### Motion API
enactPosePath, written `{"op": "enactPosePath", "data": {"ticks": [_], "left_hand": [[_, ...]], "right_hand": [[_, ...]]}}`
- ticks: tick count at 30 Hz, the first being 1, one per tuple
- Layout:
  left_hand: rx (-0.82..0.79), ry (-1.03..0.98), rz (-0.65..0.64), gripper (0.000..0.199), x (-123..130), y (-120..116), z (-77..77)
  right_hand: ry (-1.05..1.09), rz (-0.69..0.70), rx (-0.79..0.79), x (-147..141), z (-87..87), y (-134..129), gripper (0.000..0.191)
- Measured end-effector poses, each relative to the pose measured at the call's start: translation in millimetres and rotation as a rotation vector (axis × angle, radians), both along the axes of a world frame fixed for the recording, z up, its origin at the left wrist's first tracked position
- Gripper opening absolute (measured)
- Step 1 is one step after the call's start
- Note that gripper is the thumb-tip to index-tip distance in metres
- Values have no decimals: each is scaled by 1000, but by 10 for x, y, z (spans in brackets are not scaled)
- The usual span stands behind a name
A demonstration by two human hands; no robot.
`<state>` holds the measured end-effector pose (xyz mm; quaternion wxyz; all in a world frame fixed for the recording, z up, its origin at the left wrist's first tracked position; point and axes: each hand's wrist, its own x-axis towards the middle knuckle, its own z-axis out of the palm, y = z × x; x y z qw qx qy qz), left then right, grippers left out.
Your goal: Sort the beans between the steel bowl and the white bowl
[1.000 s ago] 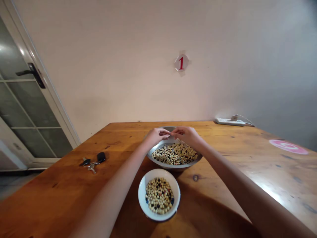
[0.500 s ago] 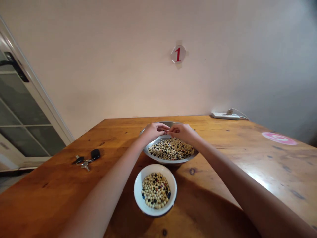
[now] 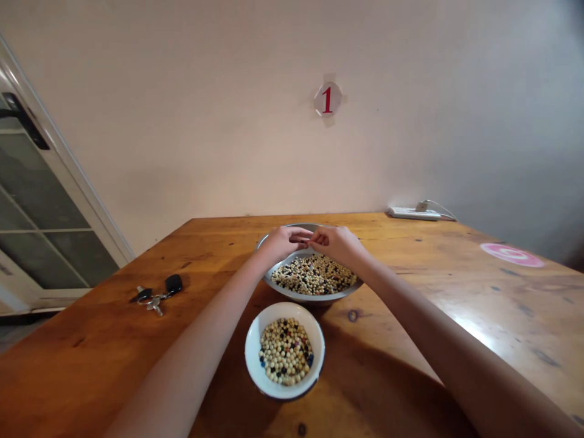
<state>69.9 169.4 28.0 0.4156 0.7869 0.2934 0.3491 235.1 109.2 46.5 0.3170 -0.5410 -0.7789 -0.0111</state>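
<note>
My left hand (image 3: 283, 242) and my right hand (image 3: 336, 246) hang over the far rim of a wide steel bowl (image 3: 310, 297), their curled fingertips almost meeting. Whether the fingers pinch anything is hidden at this size. The steel bowl holds a mix of cream and dark beads (image 3: 314, 275). Nearer me, under my forearms, stands a white enamel bowl (image 3: 285, 392) holding mostly cream beads with some dark and blue ones (image 3: 286, 351).
A set of keys with a black fob (image 3: 155, 297) lies left of the bowls on the wooden table (image 3: 410, 286). A white power strip (image 3: 413, 213) sits at the far edge against the wall. A pink round sticker (image 3: 511, 255) is on the right. A glazed door (image 3: 41, 213) stands at the left.
The view has swung slightly, shifting the door and table leftward from a second ago. My hands stay over the far rim of the steel bowl, with little visible movement.
</note>
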Motion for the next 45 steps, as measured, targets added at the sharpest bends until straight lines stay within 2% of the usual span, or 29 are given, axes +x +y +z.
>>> {"op": "enactPosePath", "data": {"ticks": [16,23,38,45], "left_hand": [[-58,-5,30,31,19,-59,49],[7,26,42,30,11,-74,56],[33,42,37,29,5,-61,53],[56,8,-4,30,3,-18,1]], "right_hand": [[67,26,17,24,-30,52,18],[7,10,43,3,-15,33,16],[-118,-20,122,-29,20,-33,11],[-274,-17,177,-47,15,-42,13]]}}
